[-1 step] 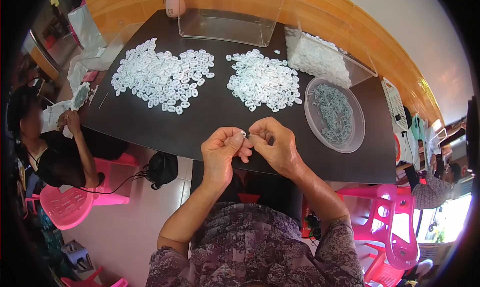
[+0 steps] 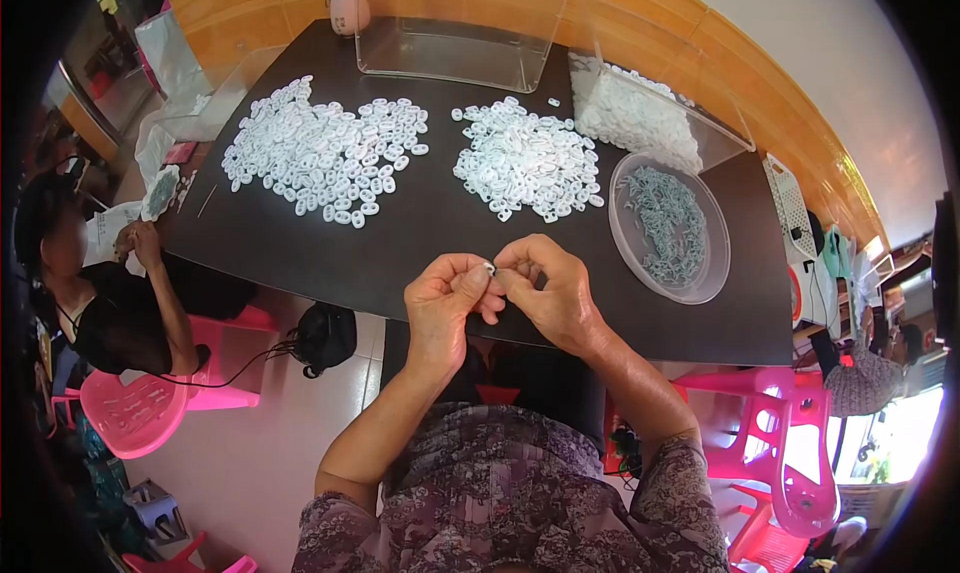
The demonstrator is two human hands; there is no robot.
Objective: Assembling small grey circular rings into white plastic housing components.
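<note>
Above the near edge of the dark table, my left hand (image 2: 440, 291) is closed in a pinch on a small white plastic piece (image 2: 489, 268). My right hand (image 2: 553, 285) meets it there, thumb and fingertips pressed together at the piece; a tiny dark bit shows at the contact, too small to name. Beyond my hands lies a pile of small white oval pieces with holes (image 2: 527, 161). A larger pile of similar white pieces (image 2: 325, 153) spreads to its left. On the right, a round clear tub (image 2: 715, 263) contains many small grey-green parts (image 2: 664, 225).
Toward the back stand a clear bin (image 2: 450, 58) and another clear bin (image 2: 725, 143) with white pieces. A pink bottle (image 2: 348, 5) is at the far edge. To the left sits another person (image 2: 110, 293) by a pink chair (image 2: 135, 413); pink stools (image 2: 770, 443) stand at right.
My fingertips have closed in slightly on each other at the white piece. The piles and the tub have not moved.
</note>
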